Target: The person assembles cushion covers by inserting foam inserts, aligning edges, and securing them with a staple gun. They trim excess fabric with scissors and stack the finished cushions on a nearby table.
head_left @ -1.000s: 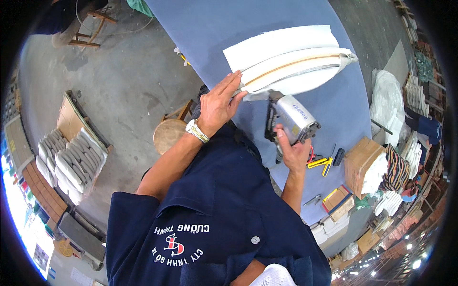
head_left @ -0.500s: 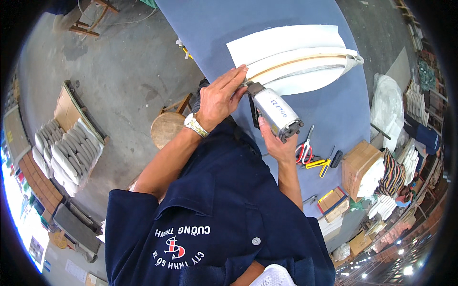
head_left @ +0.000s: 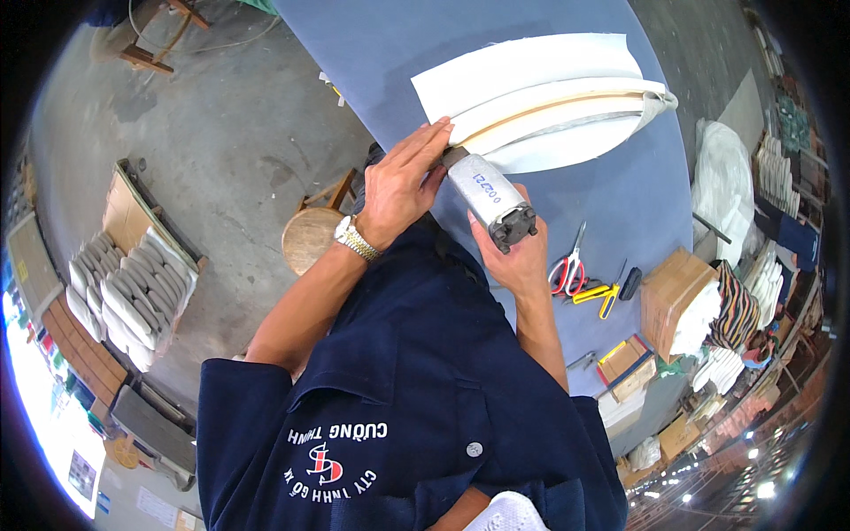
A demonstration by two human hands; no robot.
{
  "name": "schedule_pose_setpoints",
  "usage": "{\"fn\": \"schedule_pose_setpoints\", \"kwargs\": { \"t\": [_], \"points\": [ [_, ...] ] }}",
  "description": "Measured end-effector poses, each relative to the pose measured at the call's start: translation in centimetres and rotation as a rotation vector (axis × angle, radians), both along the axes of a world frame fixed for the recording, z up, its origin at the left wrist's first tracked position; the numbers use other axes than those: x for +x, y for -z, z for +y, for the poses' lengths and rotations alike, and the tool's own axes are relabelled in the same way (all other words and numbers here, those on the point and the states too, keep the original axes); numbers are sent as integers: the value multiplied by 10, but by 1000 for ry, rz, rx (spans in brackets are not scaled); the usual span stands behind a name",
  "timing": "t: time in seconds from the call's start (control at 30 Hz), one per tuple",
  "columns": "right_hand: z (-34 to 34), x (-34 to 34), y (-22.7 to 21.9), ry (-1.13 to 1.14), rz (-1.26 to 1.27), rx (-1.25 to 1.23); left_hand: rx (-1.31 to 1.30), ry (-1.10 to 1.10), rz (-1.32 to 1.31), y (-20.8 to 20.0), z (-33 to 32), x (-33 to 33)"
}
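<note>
On the blue-grey table [head_left: 398, 53] lies a long curved panel [head_left: 549, 104], its light wooden edge showing between layers of white fabric. My left hand [head_left: 398, 188] is closed at the panel's near-left end, fingers pressed together over the fabric there. In my right hand [head_left: 522, 258] is a staple gun [head_left: 485, 188] with a silver body and black end cap. Its nose meets the panel's end right beside my left fingertips. My right fingers are partly hidden behind the tool, and my left hand covers the exact contact spot.
Right of the staple gun lie red-handled scissors [head_left: 569, 265] and a yellow-handled cutter [head_left: 598, 295]. A small open box [head_left: 627, 365] and a cardboard carton [head_left: 677, 296] stand further right. A round wooden stool [head_left: 307, 241] is at the table's left, with stacked grey-white pads [head_left: 133, 288] beyond.
The staple gun has swung more upright and its nose has shifted slightly left, closer in at the panel's end. My left hand stays on the fabric.
</note>
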State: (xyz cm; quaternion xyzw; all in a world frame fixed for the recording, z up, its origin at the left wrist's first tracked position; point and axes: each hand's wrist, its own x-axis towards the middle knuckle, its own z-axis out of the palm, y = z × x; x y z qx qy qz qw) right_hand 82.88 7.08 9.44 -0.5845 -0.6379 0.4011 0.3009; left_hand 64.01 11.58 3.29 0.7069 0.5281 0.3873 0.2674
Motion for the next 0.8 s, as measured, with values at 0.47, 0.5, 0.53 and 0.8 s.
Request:
{"fn": "schedule_pose_setpoints", "kwargs": {
  "t": [0.47, 0.5, 0.53, 0.8],
  "points": [
    [0, 1, 18, 63, 140, 81, -106, 3, -58, -4, 12, -8],
    [1, 3, 19, 54, 132, 107, -100, -4, -54, -4, 13, -9],
    [4, 3, 19, 44, 116, 144, -92, -10, -50, -4, 14, -9],
    [16, -1, 12, 0, 85, 118, -91, -11, -54, -6, 19, -9]
  ]
}}
